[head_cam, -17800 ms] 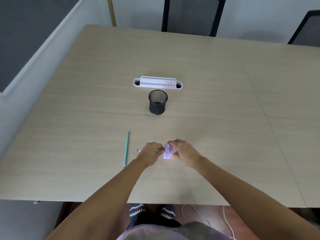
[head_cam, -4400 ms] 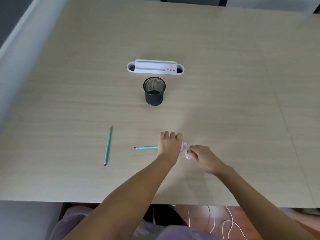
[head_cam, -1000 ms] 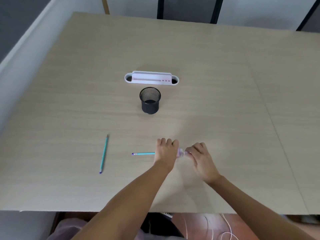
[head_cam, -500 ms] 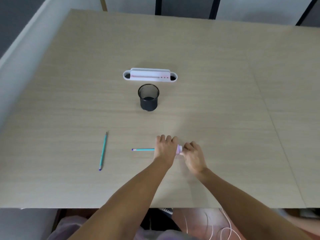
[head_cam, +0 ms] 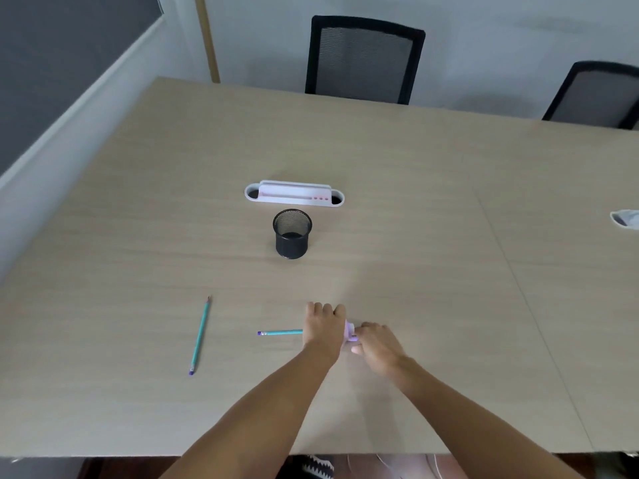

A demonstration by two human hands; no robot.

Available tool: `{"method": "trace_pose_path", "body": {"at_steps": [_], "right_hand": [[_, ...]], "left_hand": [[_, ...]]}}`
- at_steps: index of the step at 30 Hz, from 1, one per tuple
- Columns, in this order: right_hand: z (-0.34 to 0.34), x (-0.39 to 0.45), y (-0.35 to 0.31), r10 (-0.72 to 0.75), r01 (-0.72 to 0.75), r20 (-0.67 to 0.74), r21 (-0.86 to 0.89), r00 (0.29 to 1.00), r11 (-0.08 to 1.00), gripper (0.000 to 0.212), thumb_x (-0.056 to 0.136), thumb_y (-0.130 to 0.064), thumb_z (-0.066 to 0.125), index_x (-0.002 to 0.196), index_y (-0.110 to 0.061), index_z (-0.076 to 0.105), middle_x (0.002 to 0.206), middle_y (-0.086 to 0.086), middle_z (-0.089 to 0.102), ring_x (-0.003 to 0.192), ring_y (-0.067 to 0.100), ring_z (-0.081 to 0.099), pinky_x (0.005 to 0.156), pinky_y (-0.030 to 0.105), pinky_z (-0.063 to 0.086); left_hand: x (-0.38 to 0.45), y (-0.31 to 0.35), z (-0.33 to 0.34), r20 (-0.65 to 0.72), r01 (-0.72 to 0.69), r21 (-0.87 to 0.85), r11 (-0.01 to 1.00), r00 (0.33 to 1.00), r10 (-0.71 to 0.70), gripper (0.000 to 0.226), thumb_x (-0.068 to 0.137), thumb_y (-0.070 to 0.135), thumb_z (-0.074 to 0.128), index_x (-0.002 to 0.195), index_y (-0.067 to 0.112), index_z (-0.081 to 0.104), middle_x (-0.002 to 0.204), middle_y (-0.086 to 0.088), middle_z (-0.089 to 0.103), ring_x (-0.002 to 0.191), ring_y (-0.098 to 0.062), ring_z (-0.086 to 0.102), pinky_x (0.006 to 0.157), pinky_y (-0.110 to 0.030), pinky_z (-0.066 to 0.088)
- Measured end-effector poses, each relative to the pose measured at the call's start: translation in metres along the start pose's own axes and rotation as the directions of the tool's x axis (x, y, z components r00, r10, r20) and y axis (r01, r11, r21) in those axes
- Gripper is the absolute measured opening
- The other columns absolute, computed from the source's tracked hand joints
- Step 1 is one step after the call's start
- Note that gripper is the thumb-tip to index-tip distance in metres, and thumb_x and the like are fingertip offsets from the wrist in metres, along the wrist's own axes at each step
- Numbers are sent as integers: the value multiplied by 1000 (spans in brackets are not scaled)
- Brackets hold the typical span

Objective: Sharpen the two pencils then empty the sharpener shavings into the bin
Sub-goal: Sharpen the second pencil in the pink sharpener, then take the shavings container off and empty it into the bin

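Since half a second ago little has shifted: left hand (head_cam: pixel 323 326) still grips the teal pencil (head_cam: pixel 280 332) near the mesh bin (head_cam: pixel 292 234); right hand (head_cam: pixel 377 344) pinches the purple sharpener (head_cam: pixel 350 331); sharpening seemingly continues.

A white desk organizer (head_cam: pixel 294 194) sits at the table's (head_cam: pixel 415 202) centre; two black chairs (head_cam: pixel 363 58) stand at twelve and two o'clock; perhaps crumpled cloth (head_cam: pixel 626 219) lies at three.

Single head cam, wide-angle, worn high, looking forward and steeply down over the counter (head_cam: pixel 415 202). Forearms enter from bottom edge, near the lens; chairs (head_cam: pixel 363 60) and wall at far top. No second view.
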State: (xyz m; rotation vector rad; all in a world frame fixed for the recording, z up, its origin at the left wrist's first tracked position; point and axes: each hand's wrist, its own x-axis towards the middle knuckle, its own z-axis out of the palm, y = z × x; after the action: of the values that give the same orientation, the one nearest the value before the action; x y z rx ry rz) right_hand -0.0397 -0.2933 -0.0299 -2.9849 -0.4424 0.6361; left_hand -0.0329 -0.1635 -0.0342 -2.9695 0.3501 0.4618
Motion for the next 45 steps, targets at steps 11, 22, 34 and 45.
{"method": "trace_pose_path", "body": {"at_steps": [11,22,34,45], "right_hand": [[-28,5,-24,-204,205,-34,288,978,935,53,76,-19,71,125,-10,53,112,12,59,99,30,57,80,28,42],[-23,5,-35,-157,166,-56,226,986,960,42,82,-17,64,123,-13,54,108,12,61,94,31,59,82,33,48],[-24,2,-38,-169,178,-59,208,984,962,42,80,-12,63,121,-13,53,107,11,60,92,31,58,80,34,47],[-25,-1,-38,-168,176,-52,213,984,961,45,85,-16,61,128,-13,49,113,11,59,96,33,58,85,37,50]], "left_hand": [[-22,-91,0,54,-41,-541,840,995,83,51,88,10,55,136,18,39,135,-1,50,122,-23,48,103,-32,34],[-24,-83,20,86,28,-774,633,994,61,24,95,18,50,80,10,66,80,-11,64,72,-25,53,60,-28,37],[-28,-88,23,87,151,-756,637,988,-131,35,86,44,63,67,14,65,75,-5,62,62,-20,47,43,-20,24],[-53,-158,48,94,203,-743,638,975,-200,39,85,40,70,60,14,55,65,-2,49,66,-21,48,56,-28,35]]}}
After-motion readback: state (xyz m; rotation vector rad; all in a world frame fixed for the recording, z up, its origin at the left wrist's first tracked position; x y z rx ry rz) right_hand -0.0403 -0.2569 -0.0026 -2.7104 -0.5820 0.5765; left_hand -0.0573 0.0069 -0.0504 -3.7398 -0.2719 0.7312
